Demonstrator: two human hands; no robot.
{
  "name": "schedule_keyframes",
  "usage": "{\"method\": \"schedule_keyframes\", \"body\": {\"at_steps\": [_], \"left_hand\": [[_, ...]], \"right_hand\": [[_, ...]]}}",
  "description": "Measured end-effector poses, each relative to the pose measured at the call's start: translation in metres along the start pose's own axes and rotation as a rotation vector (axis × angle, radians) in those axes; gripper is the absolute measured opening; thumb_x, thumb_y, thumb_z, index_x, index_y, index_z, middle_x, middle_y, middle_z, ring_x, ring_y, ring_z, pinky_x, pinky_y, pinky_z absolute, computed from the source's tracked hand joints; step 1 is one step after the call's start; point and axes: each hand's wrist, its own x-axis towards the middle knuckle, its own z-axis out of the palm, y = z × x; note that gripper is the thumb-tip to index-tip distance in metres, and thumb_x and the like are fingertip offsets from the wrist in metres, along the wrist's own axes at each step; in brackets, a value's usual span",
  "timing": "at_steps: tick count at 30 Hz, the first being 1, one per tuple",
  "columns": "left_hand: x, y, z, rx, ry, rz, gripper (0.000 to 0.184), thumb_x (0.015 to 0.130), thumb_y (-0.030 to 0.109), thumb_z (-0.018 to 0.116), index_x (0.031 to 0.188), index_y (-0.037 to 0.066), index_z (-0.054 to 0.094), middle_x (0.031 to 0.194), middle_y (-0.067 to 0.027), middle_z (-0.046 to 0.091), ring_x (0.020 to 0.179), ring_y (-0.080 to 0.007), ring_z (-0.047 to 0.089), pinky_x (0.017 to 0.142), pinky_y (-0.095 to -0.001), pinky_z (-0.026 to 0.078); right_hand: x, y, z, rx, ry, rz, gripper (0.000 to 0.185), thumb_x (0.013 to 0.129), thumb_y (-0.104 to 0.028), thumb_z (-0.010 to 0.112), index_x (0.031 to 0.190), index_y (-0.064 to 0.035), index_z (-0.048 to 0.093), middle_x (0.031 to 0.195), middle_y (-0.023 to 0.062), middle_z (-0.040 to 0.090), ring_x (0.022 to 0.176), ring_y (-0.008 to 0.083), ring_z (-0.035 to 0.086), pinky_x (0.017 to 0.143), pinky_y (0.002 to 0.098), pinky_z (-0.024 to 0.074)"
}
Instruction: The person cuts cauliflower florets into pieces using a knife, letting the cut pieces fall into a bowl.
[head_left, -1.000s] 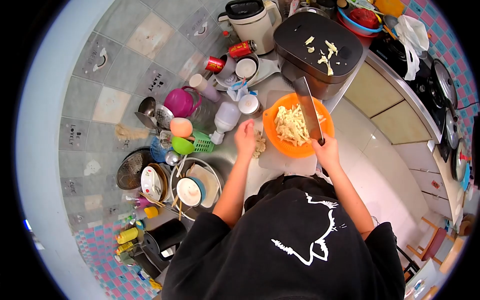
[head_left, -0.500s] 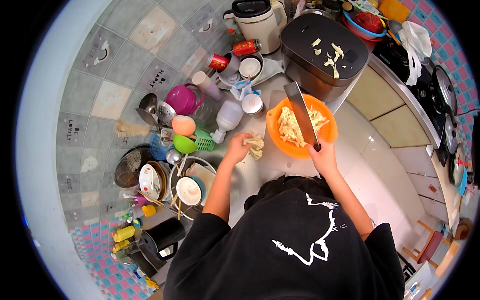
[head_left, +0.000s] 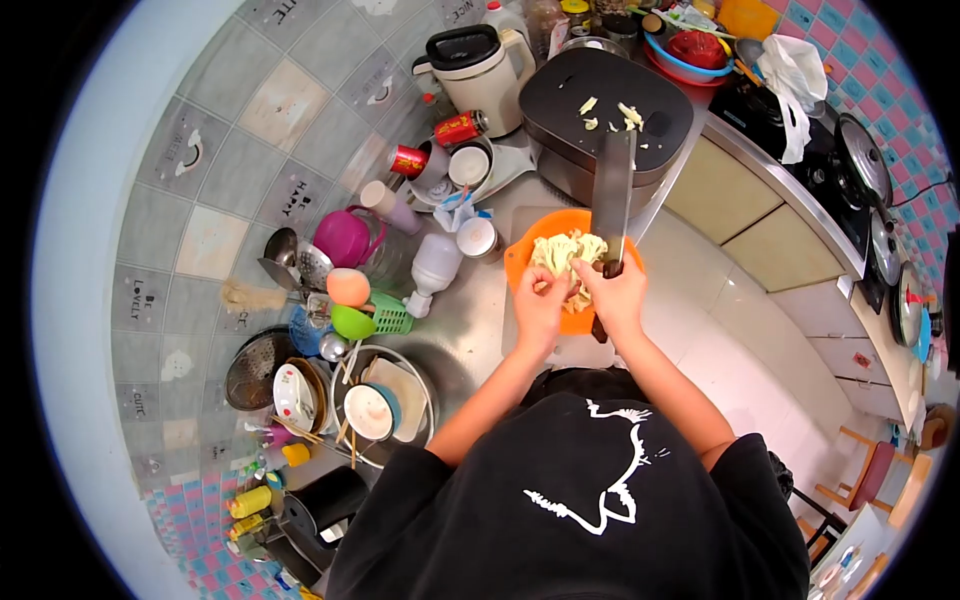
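Note:
My left hand is closed on a piece of cauliflower over the orange basket. The handle of a cleaver is in my right hand, its broad blade pointing away from me. My right thumb and fingertips also reach the cauliflower, close to the left fingers. More pale pieces lie in the basket, partly covered by my hands. A light cutting board shows beneath and around the basket.
Beyond the basket stands a dark-lidded appliance with cauliflower scraps on top. A white jar and a white bottle are to the left. Nearer left is a metal basin with bowls. The stove is far right.
My left hand has moved right with the cauliflower, from the counter to over the basket. The cleaver has turned more upright, and both hands are now together. The whole view has shifted slightly.

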Motion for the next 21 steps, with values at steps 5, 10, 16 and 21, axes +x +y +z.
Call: {"method": "schedule_keyframes", "body": {"at_steps": [5,10,16,21], "left_hand": [[-0.006,-0.018,0.015,0.083,0.091,0.096,0.018,0.085,0.008,0.058,0.075,0.005,0.043,0.075,-0.0024,0.049,0.065,-0.0098,0.053,0.068,-0.0276,0.054],[-0.004,-0.011,0.026,-0.075,0.192,-0.155,0.011,0.088,0.013,0.052,0.085,0.003,0.048,0.082,-0.006,0.054,0.069,-0.0138,0.057,0.07,-0.0272,0.054],[0.029,-0.005,0.01,-0.269,0.129,-0.405,0.026,0.09,0.019,0.045,0.108,0.001,0.047,0.105,-0.0114,0.055,0.089,-0.023,0.06,0.073,-0.0303,0.054],[0.018,0.026,0.016,0.046,0.09,-0.694,0.03,0.091,0.018,0.048,0.117,0.002,0.044,0.104,-0.0109,0.054,0.088,-0.0199,0.058,0.076,-0.03,0.05]], "right_hand": [[0.005,0.002,0.0,0.103,0.083,-0.077,0.034,0.069,-0.011,0.071,0.096,0.0019,0.057,0.08,0.009,0.064,0.068,0.0126,0.059,0.064,0.0272,0.0478],[-0.001,0.0,0.002,0.068,0.133,-0.137,0.035,0.069,-0.009,0.067,0.101,0.0014,0.057,0.083,0.0097,0.063,0.069,0.0155,0.059,0.066,0.0286,0.0476],[-0.004,0.005,-0.002,0.165,0.195,-0.218,0.039,0.07,-0.006,0.067,0.107,0.0009,0.056,0.083,0.0053,0.063,0.072,0.0084,0.056,0.066,0.025,0.047],[-0.004,-0.003,-0.013,0.17,0.044,-0.217,0.041,0.072,-0.004,0.067,0.11,0.0018,0.055,0.086,0.0048,0.063,0.075,0.0065,0.057,0.066,0.0229,0.0474]]}}
